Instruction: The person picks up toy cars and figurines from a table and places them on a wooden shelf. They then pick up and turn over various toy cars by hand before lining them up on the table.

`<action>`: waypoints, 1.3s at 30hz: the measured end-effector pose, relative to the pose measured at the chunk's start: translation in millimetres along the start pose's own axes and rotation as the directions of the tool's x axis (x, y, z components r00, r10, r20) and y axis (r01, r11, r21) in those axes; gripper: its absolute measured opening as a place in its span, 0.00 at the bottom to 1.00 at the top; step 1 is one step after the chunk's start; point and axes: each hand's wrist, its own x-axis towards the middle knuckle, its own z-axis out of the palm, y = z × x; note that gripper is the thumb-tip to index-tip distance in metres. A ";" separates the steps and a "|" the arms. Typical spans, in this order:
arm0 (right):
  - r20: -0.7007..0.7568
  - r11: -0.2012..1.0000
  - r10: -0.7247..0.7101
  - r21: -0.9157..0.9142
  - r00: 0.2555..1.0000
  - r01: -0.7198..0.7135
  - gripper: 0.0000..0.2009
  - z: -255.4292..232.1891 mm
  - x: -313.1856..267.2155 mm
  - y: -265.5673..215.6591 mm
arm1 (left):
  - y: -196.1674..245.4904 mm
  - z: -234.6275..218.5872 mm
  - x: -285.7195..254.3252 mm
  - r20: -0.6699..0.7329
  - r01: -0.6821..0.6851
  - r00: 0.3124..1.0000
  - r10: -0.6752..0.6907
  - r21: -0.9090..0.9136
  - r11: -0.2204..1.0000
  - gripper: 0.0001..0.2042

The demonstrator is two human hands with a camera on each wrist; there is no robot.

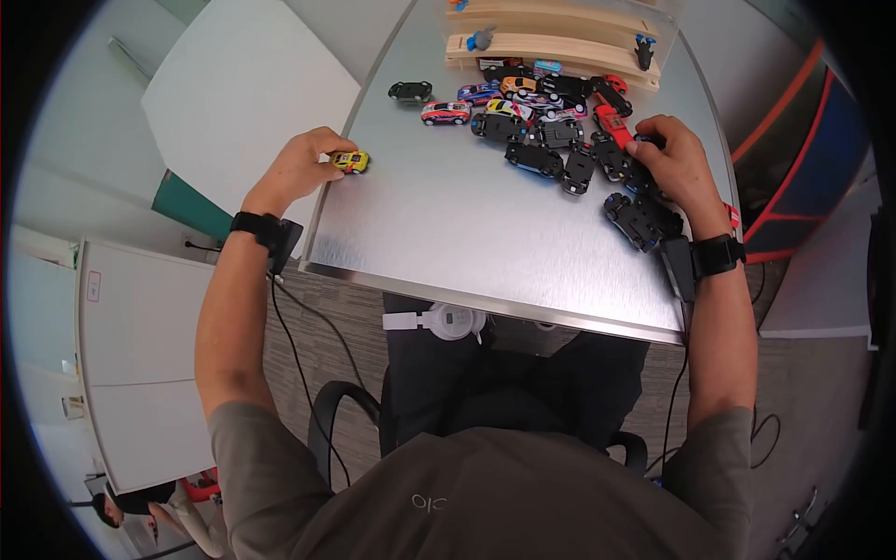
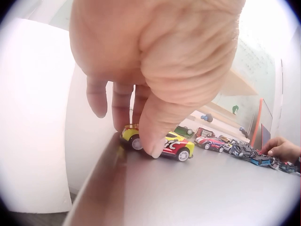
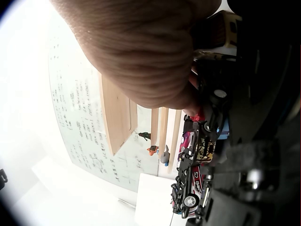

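Note:
At the table's left edge my left hand (image 1: 303, 166) pinches a small yellow toy car (image 1: 352, 162) between thumb and fingers. In the left wrist view this toy car (image 2: 176, 149) shows red and black markings, with its wheels at the tabletop. My right hand (image 1: 674, 159) reaches down into the right side of a pile of toy cars, its fingers bent. By its thumb lies a red toy car (image 1: 612, 125), with overturned black toy cars (image 1: 611, 159) close beside. The right fingertips are partly hidden, and I cannot tell whether they grip a car.
A wooden rack (image 1: 560, 47) with small animal figures stands behind the pile. A red-orange toy car (image 1: 446, 113) and a dark toy car (image 1: 410, 91) lie at the pile's left. The metallic tabletop (image 1: 448, 224) ends at a front edge above the person's lap.

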 end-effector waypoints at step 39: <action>0.005 0.999 -0.047 -0.006 0.999 0.047 0.19 0.3 1.2 2.1 | 273.1 180.2 -15.3 -0.103 -0.865 0.328 0.939 -0.433 0.255 0.06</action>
